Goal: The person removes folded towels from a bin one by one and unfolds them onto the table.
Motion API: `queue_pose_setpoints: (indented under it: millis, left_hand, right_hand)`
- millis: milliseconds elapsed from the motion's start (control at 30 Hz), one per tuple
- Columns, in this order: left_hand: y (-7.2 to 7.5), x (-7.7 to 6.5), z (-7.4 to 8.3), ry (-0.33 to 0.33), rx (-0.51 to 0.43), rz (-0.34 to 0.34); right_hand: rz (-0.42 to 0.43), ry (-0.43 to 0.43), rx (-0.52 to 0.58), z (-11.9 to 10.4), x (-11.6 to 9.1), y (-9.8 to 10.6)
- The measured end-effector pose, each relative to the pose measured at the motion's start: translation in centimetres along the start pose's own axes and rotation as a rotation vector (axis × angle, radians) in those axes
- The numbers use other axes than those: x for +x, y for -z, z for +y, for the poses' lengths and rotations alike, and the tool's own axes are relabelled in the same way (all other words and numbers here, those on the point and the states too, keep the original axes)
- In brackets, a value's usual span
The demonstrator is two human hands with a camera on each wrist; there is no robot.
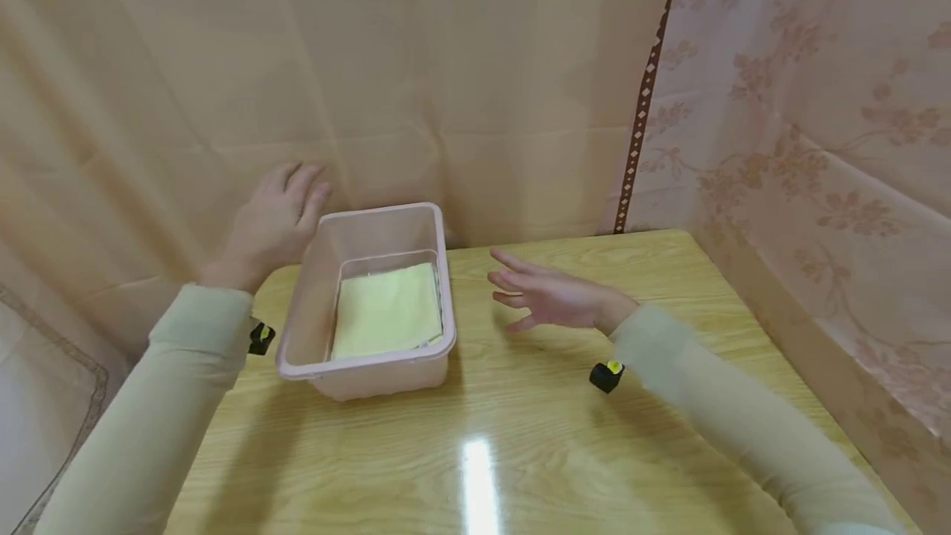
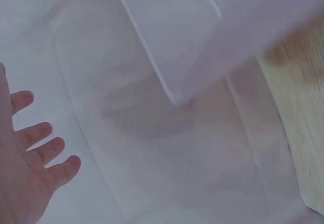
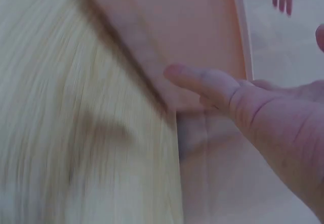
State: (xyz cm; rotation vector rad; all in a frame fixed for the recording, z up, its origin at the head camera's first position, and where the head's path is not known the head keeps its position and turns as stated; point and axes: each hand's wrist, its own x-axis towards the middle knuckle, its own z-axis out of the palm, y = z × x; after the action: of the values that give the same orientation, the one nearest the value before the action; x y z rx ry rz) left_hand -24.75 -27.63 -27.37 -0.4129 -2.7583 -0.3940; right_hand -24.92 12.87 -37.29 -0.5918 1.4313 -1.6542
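A pale pink plastic basin point(image 1: 379, 378) stands on the wooden table, left of the middle. Folded yellow cloth point(image 1: 388, 310) lies flat on its bottom. Up at the basin's far left corner, my left hand point(image 1: 271, 221) hovers with loosely bent fingers; the left wrist view shows those fingers spread apart and holding nothing. To the right of the basin, my right hand point(image 1: 553, 295) is held above the table, palm toward the basin and fingers extended. A gap separates it from the basin's wall point(image 3: 177, 37). Neither hand grips anything.
The wooden table point(image 1: 550, 452) ends at a beige curtain point(image 1: 505, 106) behind the basin. Floral fabric point(image 1: 832, 147) hangs along the right side. Small black cubes with yellow marks, one point(image 1: 607, 376) by the right wrist and another point(image 1: 261, 338) by the left, sit beneath the forearms.
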Motion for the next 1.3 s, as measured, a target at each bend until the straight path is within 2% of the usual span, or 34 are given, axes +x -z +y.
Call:
queue_pose_setpoints:
  millis: [100, 267, 400, 467, 633, 767, 933, 1100, 1200, 1300]
  left_hand:
    - [-1.2, 0.9, 1.0, -0.022, 0.014, 0.040]
    - [-3.5, 2.1, 2.1, -0.071, 0.040, 0.067]
    - [-5.4, 2.7, 2.7, -0.112, 0.039, 0.017]
    - [-6.2, 2.8, 2.9, -0.125, 0.033, -0.037]
    - [-7.8, 2.8, 2.4, -0.104, 0.009, -0.243]
    - [-9.2, 2.8, 1.3, -0.030, 0.001, -0.389]
    - [-10.5, 3.0, 0.0, 0.083, -0.013, -0.568]
    - [-11.7, 3.1, -0.1, 0.143, -0.014, -0.659]
    - [-12.9, 3.3, -0.1, 0.101, -0.022, -0.701]
    - [-14.9, 3.5, -1.0, -0.015, -0.023, -0.743]
  right_hand:
    - [0.002, 0.015, 0.101, -0.2, 1.2, -1.2]
    - [0.040, -0.004, 0.227, -0.1, 3.0, -2.7]
    - [0.071, -0.053, 0.299, 0.4, 4.5, -3.2]
    - [0.058, -0.066, 0.329, 0.7, 5.2, -3.2]
    - [-0.030, -0.054, 0.362, 1.5, 6.3, -3.5]
    - [-0.051, -0.056, 0.362, 2.0, 6.2, -4.3]
    - [-0.016, -0.072, 0.367, 2.3, 6.2, -5.3]
    - [-0.023, -0.043, 0.338, 2.4, 6.3, -5.7]
    - [-0.042, -0.037, 0.330, 2.6, 6.2, -5.9]
    - [-0.053, -0.043, 0.340, 2.9, 6.0, -6.1]
